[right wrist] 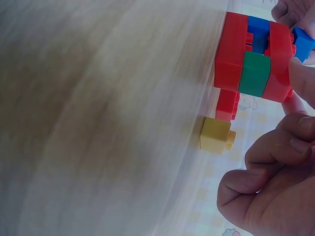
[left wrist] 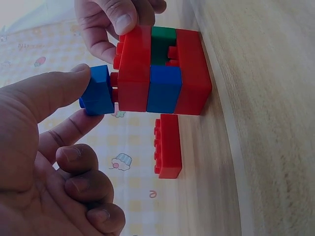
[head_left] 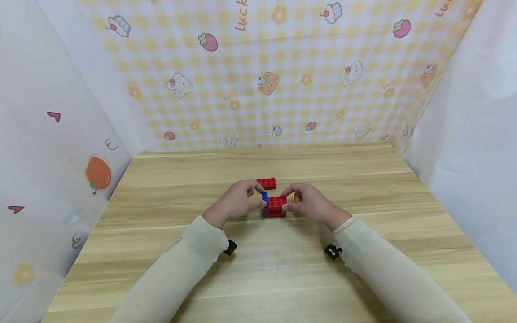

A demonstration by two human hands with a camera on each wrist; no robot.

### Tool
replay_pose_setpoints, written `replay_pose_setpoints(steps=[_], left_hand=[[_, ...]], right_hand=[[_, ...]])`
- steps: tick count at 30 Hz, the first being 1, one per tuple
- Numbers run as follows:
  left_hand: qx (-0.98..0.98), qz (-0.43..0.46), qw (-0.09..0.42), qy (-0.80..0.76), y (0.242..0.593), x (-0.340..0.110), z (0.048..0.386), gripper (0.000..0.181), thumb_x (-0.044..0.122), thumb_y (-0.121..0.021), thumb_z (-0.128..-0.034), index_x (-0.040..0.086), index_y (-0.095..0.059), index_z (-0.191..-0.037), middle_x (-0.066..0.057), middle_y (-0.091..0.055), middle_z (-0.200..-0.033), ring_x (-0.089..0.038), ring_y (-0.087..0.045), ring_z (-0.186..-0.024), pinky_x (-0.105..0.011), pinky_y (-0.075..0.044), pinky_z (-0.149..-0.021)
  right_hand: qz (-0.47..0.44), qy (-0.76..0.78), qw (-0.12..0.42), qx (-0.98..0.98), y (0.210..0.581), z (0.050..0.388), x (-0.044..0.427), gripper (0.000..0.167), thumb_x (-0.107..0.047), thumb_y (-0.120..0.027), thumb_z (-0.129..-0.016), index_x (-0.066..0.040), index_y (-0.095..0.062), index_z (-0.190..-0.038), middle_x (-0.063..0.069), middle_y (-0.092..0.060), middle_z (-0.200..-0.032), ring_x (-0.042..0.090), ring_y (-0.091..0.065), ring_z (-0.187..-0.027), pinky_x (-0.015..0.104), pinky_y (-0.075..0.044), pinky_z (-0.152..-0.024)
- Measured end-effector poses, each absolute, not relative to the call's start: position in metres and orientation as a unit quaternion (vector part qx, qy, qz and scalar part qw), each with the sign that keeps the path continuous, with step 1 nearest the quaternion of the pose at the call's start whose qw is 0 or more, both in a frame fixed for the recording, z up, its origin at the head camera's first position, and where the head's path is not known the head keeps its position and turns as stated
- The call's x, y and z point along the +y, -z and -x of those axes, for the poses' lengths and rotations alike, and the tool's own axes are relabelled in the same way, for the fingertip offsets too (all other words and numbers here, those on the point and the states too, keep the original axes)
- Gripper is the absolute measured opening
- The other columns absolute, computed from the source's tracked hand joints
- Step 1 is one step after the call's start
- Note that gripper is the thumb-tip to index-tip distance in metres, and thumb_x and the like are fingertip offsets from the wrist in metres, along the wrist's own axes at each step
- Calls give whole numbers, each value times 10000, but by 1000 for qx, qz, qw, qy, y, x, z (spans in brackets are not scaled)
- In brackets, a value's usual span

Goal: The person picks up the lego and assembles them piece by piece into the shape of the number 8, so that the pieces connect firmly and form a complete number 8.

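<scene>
A stack of toy building bricks stands on the wooden table in the head view. Its base is a red brick [left wrist: 194,73]; a blue brick [left wrist: 165,88] and a green brick [right wrist: 255,73] sit apart on it, bridged by an upper red brick [head_left: 275,203]. My left hand [head_left: 236,202] pinches another blue brick [left wrist: 98,91] between thumb and index finger at the left end of the top; red studs show between it and the upper red brick. At the stack's right end, my right hand [head_left: 308,204] holds the upper red brick between thumb and index finger.
Behind the stack lies a loose red brick [head_left: 268,183]. A yellow brick [right wrist: 215,135] rests on the table, mostly hidden by the right hand in the head view. A patterned cloth [head_left: 250,89] hangs along the table's back edge.
</scene>
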State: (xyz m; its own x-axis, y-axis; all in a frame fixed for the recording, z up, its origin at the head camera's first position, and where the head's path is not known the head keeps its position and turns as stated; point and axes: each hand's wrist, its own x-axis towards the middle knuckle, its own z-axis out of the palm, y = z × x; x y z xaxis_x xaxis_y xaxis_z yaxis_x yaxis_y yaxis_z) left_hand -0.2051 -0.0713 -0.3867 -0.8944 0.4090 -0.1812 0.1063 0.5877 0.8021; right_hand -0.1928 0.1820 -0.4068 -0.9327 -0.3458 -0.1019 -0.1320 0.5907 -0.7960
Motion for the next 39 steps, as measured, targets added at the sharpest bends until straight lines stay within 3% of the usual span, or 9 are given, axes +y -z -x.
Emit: replay_pose_setpoints(steps=[6, 39], left_hand=[[871, -153, 175, -432, 388, -72, 205, 258, 269, -806, -932, 185, -712, -1157, 2, -379, -705, -176, -355, -597, -311, -312, -557], [872, -164, 157, -434, 395, -66, 201, 213, 250, -783, -964, 157, -687, -1129, 8, -352, -668, -170, -324, -555, -306, -294, -547]], right_hand=[[135, 426, 124, 886, 405, 191, 181, 252, -152, -806, -944, -104, -727, -1178, 8, -470, -683, 153, -439, -596, 255, -370, -524], [133, 437, 124, 881, 405, 191, 182, 246, -145, -806, -942, -99, -733, -1173, 2, -458, -673, 159, -433, -592, 251, -363, -522]])
